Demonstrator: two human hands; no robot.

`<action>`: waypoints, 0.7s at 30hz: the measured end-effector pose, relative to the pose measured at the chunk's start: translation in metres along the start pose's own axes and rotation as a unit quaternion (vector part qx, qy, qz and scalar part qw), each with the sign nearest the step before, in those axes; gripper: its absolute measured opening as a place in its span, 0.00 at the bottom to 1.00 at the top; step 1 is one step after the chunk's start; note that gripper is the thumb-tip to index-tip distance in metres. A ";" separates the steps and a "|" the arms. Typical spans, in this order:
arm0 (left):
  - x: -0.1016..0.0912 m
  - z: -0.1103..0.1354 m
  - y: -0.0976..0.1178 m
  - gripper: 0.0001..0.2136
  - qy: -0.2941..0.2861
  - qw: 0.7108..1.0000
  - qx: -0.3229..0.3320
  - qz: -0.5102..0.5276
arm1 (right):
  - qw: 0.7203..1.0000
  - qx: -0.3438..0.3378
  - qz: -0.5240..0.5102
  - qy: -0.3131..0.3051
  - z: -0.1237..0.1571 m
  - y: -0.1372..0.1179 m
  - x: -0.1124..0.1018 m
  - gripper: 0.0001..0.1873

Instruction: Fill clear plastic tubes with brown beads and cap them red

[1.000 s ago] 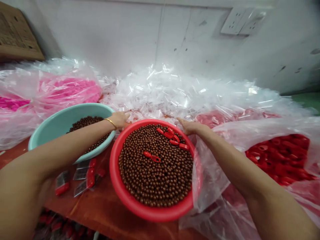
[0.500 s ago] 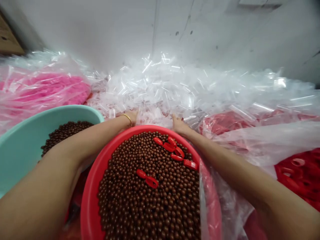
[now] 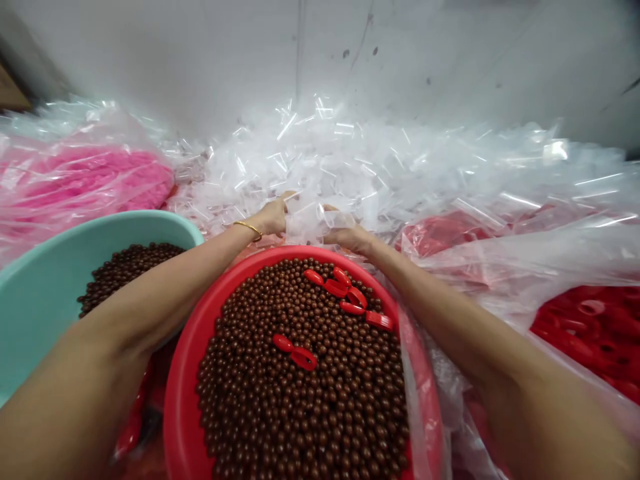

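My left hand (image 3: pixel 274 215), with a gold bracelet (image 3: pixel 249 229) at its wrist, curves around the left side of a bunch of clear plastic tubes (image 3: pixel 306 223). My right hand (image 3: pixel 346 232) presses against the bunch from the right, its fingers partly hidden by the see-through plastic. Just in front of both hands is a red tub (image 3: pixel 183 373) full of shiny brown balls (image 3: pixel 300 413). Several red plastic caps (image 3: pixel 303 359) with loops lie on the balls. My forearms reach past the tub on either side.
A large heap of clear tubes (image 3: pixel 425 160) leans against the white wall (image 3: pixel 200 60). At left stand a turquoise basin (image 3: pixel 30 320) with more brown balls and a bag of pink pieces (image 3: pixel 110 177). An open bag of red caps (image 3: pixel 595 333) lies at right.
Both hands have risen from behind the tub's far rim, with clear tubes gathered between them. The view has shifted slightly.
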State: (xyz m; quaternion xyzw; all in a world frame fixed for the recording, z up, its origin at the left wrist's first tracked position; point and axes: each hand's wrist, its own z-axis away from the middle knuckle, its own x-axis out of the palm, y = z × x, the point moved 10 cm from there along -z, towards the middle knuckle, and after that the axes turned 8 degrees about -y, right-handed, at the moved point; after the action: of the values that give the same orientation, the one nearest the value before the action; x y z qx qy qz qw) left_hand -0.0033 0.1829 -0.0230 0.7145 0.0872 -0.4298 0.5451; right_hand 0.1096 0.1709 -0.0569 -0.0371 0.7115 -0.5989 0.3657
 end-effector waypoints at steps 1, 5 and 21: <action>-0.008 0.007 0.008 0.35 0.010 1.000 0.001 -0.019 | 0.999 -0.015 0.036 0.009 0.001 -0.010 -0.002 0.32; -0.023 0.050 0.039 0.36 0.028 0.987 -0.014 -0.161 | 0.982 -0.029 0.186 0.019 0.017 -0.047 0.002 0.32; 0.047 0.194 0.066 0.25 -0.003 0.945 0.019 -0.328 | 0.847 -0.011 0.531 -0.002 0.083 -0.110 0.084 0.25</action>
State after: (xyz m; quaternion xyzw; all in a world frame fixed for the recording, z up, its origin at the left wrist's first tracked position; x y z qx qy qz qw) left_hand -0.0364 -0.0243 -0.0169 0.6551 0.3070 -0.5886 0.3609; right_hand 0.0523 0.0302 -0.0015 0.3411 0.6280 -0.3055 0.6293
